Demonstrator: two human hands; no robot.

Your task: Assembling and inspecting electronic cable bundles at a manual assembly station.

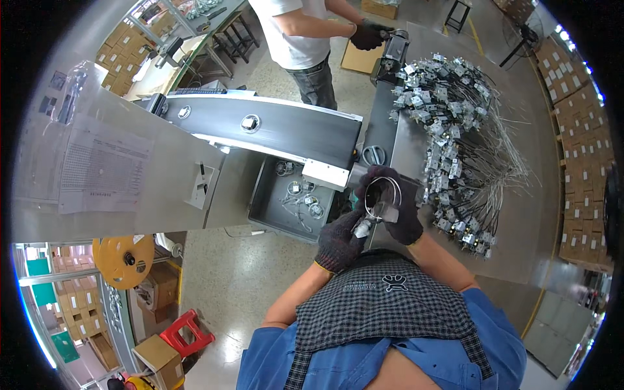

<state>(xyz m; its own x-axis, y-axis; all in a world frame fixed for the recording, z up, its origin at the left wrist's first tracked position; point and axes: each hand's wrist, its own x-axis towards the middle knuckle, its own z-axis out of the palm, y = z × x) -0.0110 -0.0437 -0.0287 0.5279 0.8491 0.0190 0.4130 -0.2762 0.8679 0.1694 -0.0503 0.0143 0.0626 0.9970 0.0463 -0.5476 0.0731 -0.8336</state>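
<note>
Both my hands wear dark knit gloves and meet in front of my apron, at the edge of the steel table. A loop of pale thin cable (378, 180) stands up between them, with a small whitish part (363, 229) at its lower end. My right hand (404, 218) is closed around the cable loop. My left hand (340, 242) pinches the small part from the lower left. The gloves hide some of the cable. Just beyond lie grey-handled scissors (374, 155). To the right, many small metal parts with cables (455, 153) are heaped on the steel table (530, 214).
A conveyor belt (292, 130) carries a few coiled pieces (250, 123). Below its end, a grey bin (261, 207) holds several coiled cables. Across the table a person in a white shirt (305, 39) works with a gloved hand (369, 35). A red stool (187, 334) stands lower left.
</note>
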